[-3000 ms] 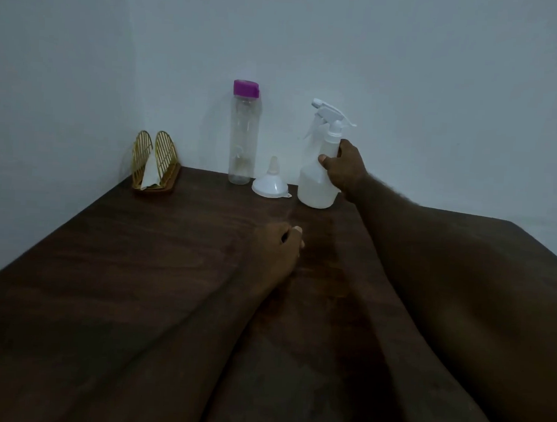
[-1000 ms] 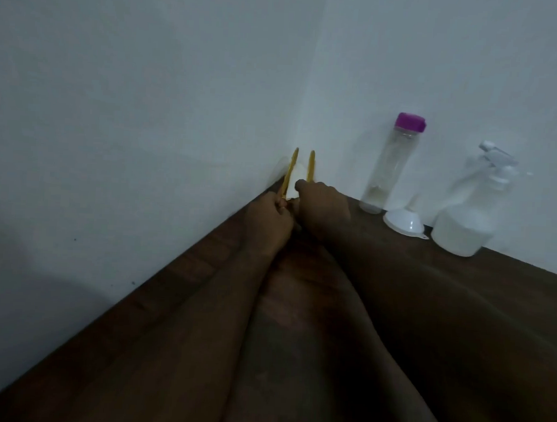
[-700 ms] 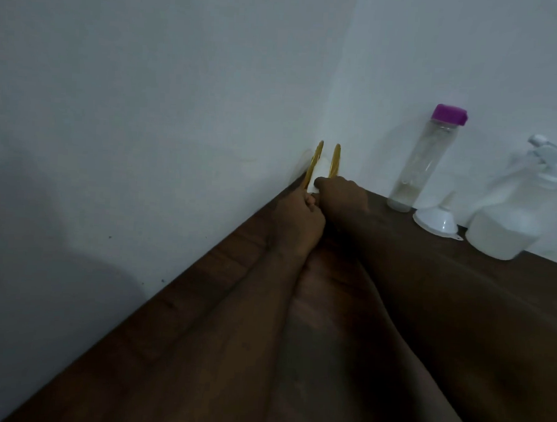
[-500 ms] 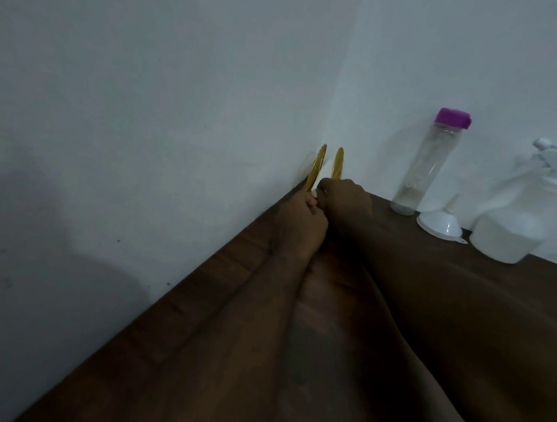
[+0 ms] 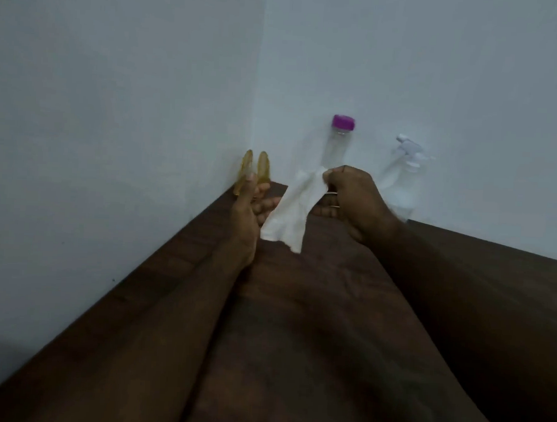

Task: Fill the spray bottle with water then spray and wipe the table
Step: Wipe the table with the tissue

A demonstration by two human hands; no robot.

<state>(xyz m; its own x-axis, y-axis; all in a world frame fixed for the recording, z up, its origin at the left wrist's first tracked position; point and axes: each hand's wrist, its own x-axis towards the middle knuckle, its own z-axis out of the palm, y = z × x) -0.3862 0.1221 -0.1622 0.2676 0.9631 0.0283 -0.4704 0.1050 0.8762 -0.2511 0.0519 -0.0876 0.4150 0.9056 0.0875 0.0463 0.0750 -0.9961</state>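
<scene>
One tissue [image 5: 289, 208] — right hand [image 5: 356, 203] — two bottles.

white tissue [image 5: 288, 208], purple cap [image 5: 343, 122], yellow holder [image 5: 255, 169]

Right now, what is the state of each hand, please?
Left hand: open, fingers spread, beside the napkin holder, holding nothing.
Right hand: closed, pinching the white napkin, which hangs down.

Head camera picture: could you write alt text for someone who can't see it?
A person's right hand pinches a white napkin above a dark wooden table, while the left hand steadies a golden napkin holder in the corner. A purple-capped bottle and spray bottle stand by the wall.
</scene>
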